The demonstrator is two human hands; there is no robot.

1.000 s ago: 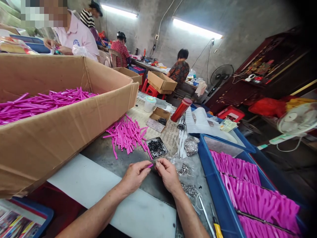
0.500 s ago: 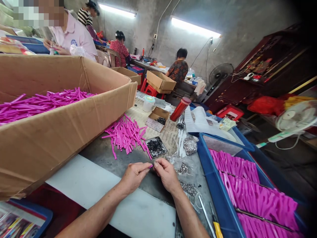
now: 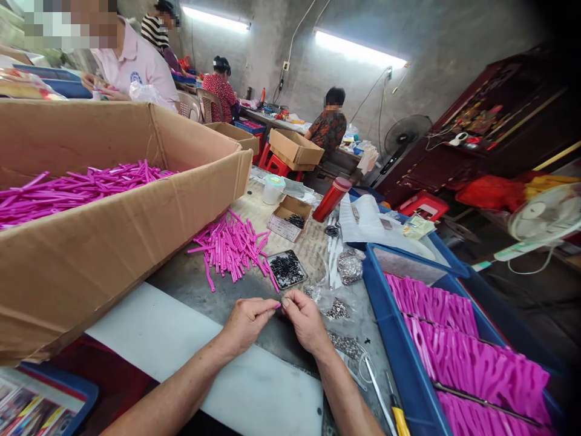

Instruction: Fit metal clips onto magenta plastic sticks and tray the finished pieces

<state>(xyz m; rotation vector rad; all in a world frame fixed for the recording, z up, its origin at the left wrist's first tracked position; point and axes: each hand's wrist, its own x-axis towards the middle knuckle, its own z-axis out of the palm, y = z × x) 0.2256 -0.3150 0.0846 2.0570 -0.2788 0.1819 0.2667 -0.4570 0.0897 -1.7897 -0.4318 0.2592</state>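
My left hand (image 3: pixel 251 319) pinches a magenta plastic strip (image 3: pixel 278 306), of which only the tip shows past the fingers. Right beside it, my right hand (image 3: pixel 303 317) is closed in a pinch at the strip's end; what lies between its fingertips is too small to make out. Just beyond the hands sits a small tray of black parts (image 3: pixel 287 269). A loose pile of magenta strips (image 3: pixel 231 248) lies to its left. Small metal fittings (image 3: pixel 337 309) rest on clear plastic to the right of my right hand.
A large cardboard box (image 3: pixel 136 224) of strips stands at left. At right is a blue crate (image 3: pixel 379 315) with rows of magenta pieces. A red flask (image 3: pixel 331 200), a small carton (image 3: pixel 284 227) and a yellow-handled screwdriver (image 3: pixel 399 419) are on the table. Several people sit working behind.
Both hands keep nearly the same place and pinch. The view has shifted very slightly. The person at the upper left has moved their hands a little.
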